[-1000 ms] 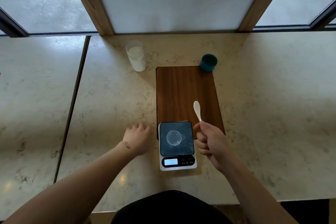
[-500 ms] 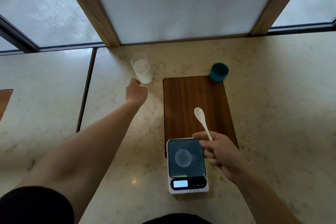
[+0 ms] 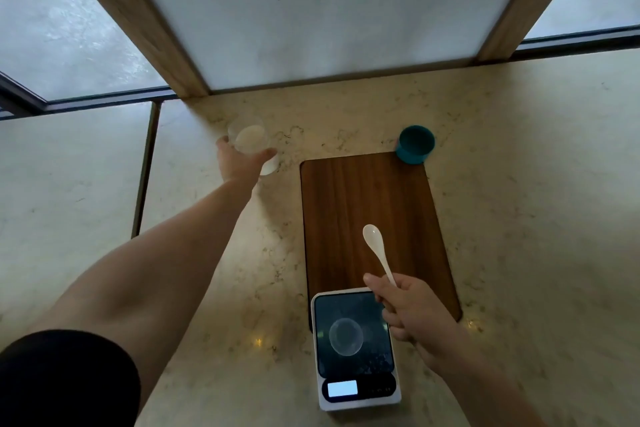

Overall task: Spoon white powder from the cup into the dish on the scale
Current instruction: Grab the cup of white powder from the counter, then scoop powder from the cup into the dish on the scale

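A clear cup [image 3: 250, 139] holding white powder stands at the back left of the marble counter. My left hand [image 3: 241, 162] is stretched out to it, with fingers wrapped around its near side. A small clear dish [image 3: 345, 337] sits on the dark plate of a white digital scale [image 3: 356, 392] near the counter's front edge. My right hand [image 3: 414, 314] hovers at the scale's right edge, closed on the handle of a white spoon [image 3: 375, 246]. The spoon's bowl points away from me over the board and looks empty.
A dark wooden board [image 3: 367, 204] lies behind the scale. A teal cup [image 3: 415, 144] stands at the board's back right corner. Wood-framed window panels rise along the back of the counter. A dark seam [image 3: 143, 177] runs down the counter on the left.
My left hand moved from beside the scale out to the powder cup and closed around it. My right hand stayed by the scale with the spoon. The camera tilted and shifted.
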